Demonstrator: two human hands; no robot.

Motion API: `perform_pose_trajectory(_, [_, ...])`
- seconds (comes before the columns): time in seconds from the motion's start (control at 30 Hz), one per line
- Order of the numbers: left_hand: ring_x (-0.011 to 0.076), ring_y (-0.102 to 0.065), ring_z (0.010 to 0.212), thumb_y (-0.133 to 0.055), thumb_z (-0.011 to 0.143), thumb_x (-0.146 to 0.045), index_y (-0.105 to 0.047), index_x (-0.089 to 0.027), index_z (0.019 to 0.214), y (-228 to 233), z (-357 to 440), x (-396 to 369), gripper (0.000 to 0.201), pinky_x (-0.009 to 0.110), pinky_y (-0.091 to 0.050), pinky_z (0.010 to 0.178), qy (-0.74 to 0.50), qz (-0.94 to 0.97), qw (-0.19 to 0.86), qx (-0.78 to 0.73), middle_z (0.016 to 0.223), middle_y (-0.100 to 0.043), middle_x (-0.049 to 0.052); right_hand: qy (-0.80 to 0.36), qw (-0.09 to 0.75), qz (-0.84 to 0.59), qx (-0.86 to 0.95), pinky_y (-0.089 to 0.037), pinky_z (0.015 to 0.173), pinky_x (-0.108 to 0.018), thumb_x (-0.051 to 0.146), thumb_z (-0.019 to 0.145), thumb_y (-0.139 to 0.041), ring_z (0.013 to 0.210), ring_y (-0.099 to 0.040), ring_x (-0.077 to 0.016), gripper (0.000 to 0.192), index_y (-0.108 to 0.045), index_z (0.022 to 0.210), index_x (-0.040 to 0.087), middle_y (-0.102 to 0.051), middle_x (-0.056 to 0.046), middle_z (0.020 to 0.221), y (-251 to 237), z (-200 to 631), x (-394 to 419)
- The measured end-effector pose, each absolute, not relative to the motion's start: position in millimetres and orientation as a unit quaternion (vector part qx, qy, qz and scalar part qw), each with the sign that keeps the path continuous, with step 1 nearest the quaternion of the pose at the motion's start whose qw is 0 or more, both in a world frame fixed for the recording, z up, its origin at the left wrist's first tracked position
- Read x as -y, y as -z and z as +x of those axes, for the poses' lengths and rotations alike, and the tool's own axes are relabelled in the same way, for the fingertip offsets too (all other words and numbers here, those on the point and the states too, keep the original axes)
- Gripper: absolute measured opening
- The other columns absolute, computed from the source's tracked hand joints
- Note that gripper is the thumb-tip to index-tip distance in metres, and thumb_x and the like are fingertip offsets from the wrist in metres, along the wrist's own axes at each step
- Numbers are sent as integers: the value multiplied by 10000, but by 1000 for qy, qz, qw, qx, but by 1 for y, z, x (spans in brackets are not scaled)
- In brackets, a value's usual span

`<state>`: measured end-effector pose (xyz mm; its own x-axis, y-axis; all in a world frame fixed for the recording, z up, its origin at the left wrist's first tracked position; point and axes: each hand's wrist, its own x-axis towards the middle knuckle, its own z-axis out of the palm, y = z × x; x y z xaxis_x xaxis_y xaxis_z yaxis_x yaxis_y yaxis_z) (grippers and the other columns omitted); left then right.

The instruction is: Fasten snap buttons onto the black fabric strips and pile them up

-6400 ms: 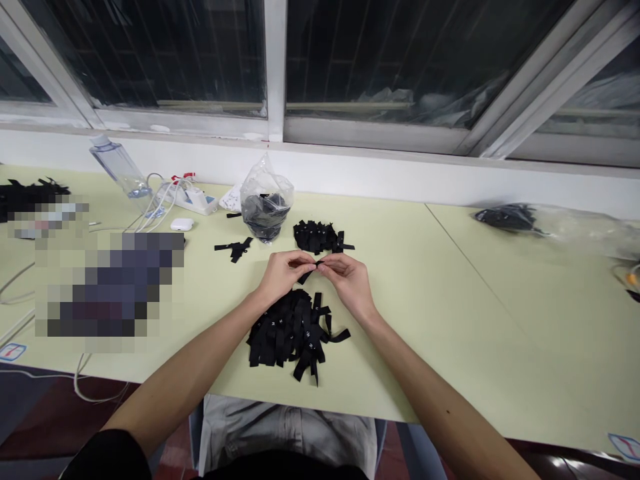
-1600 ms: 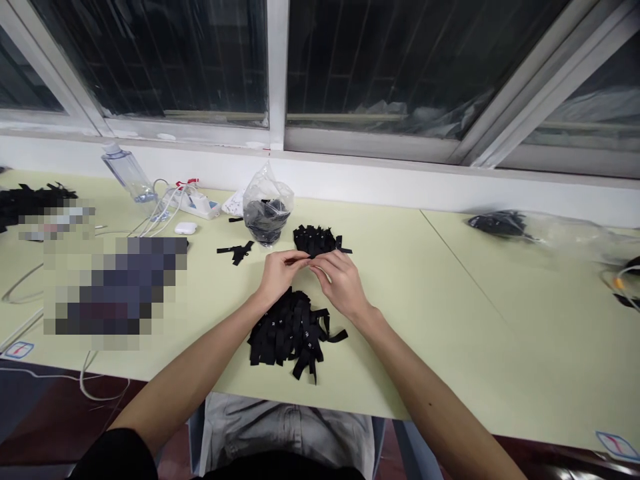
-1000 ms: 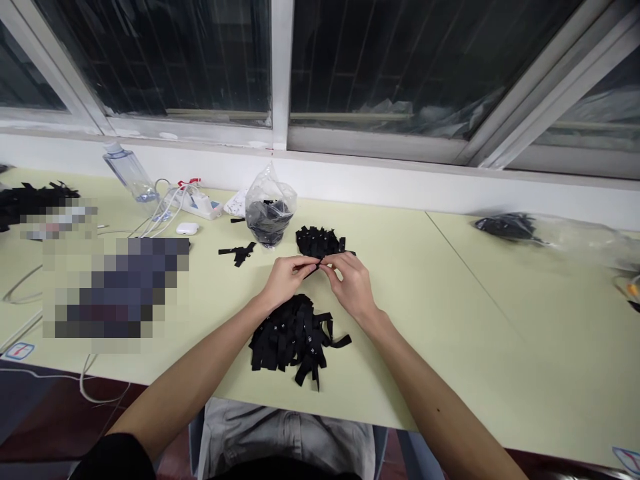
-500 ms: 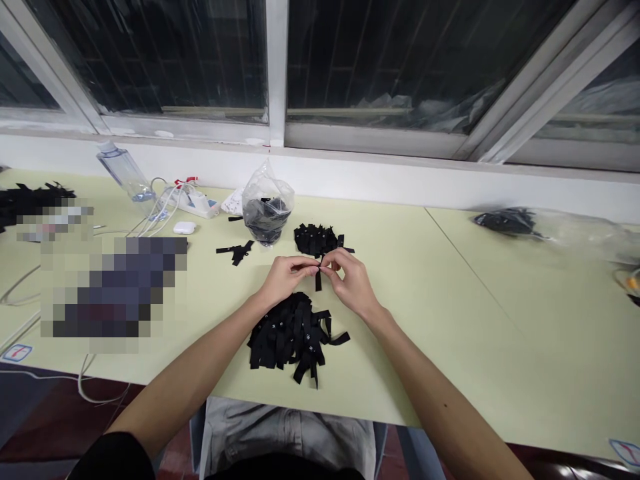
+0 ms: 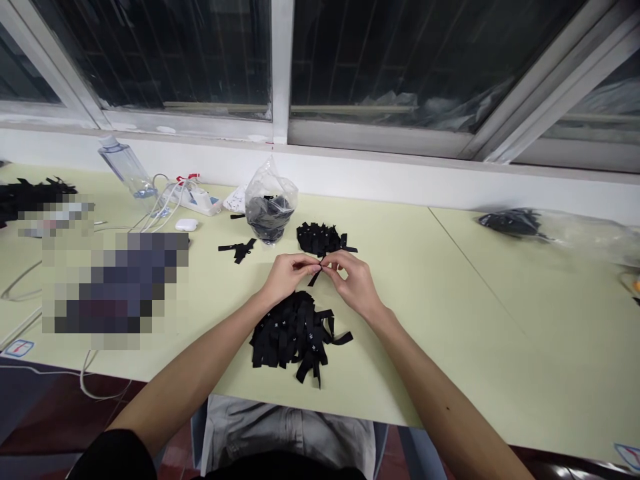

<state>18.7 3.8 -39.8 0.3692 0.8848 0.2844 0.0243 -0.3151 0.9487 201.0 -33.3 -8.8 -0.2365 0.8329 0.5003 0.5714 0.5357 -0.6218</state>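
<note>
A wide dark window with white frames spans the back, over a white sill, and beneath it runs a long pale green table, a seam dividing it off to the right. Down on the left side, a blurred-out patch covers part of the tabletop, with white cables trailing past a clear plastic bottle, a power strip and a small white earbud case. Far right, a clear bag with dark pieces lies by the wall.

Centre table now: a clear plastic bag stands knotted at the top with black pieces inside, a tidy far pile of black strips just to its right, and one loose black piece to its left. Nearer the edge sits the bigger, messier near heap of black strips, right in front of the person's lap.

Both forearms come in from the bottom and meet above that near heap. The left hand and the right hand are brought together fingertip to fingertip, both pinching a single black strip, which hangs down slantwise between them, just short of the far pile and above the table. Fingers of both hands are curled in, thumbs pressed on the strip's top end.
</note>
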Motion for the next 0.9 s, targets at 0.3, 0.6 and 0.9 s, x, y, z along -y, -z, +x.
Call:
perform_pose_trajectory(0.3, [194, -673, 829, -629, 877, -389, -746, -152, 967, 40, 19, -6, 279, 308, -529, 784, -436, 667, 519, -310, 932, -744, 91, -164, 433, -448, 765, -461, 703, -344, 187, 906, -558, 739, -555, -193, 93, -625, 853, 224, -646, -49, 881, 8, 205, 31])
perform_pose_trajectory(0.6, [186, -669, 847, -567, 921, -288, -747, -165, 980, 33, 16, -1, 226, 283, -501, 772, -399, 755, 412, -318, 950, -744, 70, -196, 426, -442, 765, -445, 691, -333, 152, 884, -583, 715, -523, -176, 89, -624, 847, 221, -611, -41, 879, 6, 207, 31])
perform_pose_trajectory(0.9, [185, -676, 904, -531, 940, -239, -737, -184, 998, 26, 13, 1, 221, 273, -487, 813, -381, 799, 353, -303, 998, -744, 59, -206, 414, -450, 764, -438, 687, -329, 132, 869, -582, 714, -516, -172, 96, -610, 835, 217, -598, -33, 850, 7, 208, 31])
